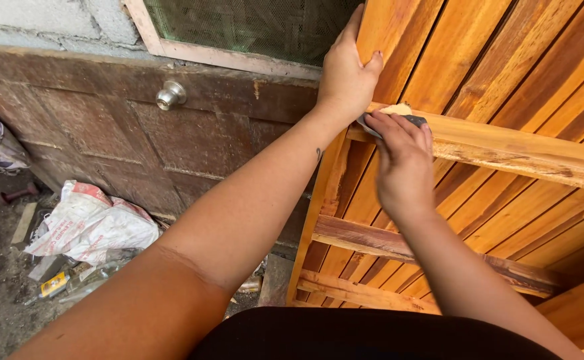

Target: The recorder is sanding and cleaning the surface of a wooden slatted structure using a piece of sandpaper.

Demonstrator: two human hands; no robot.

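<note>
**Sanding a rail on a slatted wooden frame**

Nearest the lens, a dark garment fills the bottom edge, and both bare forearms reach up from it toward the frame (478, 87), a panel of orange-brown slats crossed by rougher rails. The left hand (345, 73) is wrapped over the frame's upright edge, fingers closed around it, thumb on the face. The right hand (404, 160) is pinched shut on a small grey piece of sandpaper (412, 120), pressed against the upper rail (525, 150) just beside the left wrist; pale dust or filler sits on the rail at that spot.

The sandpaper looks thin, light and floppy, so it probably works best folded and backed by flat fingertips rather than held by an edge. The frame looks stiff and fairly heavy; its edge, where the left hand grips, seems the sound place to steady it. Rough rail edges could snag skin.

Behind stands an old dark door (172, 140) with a metal knob (170, 95), a mesh window above it, and crumpled sacks (92, 223) and litter on the ground.
</note>
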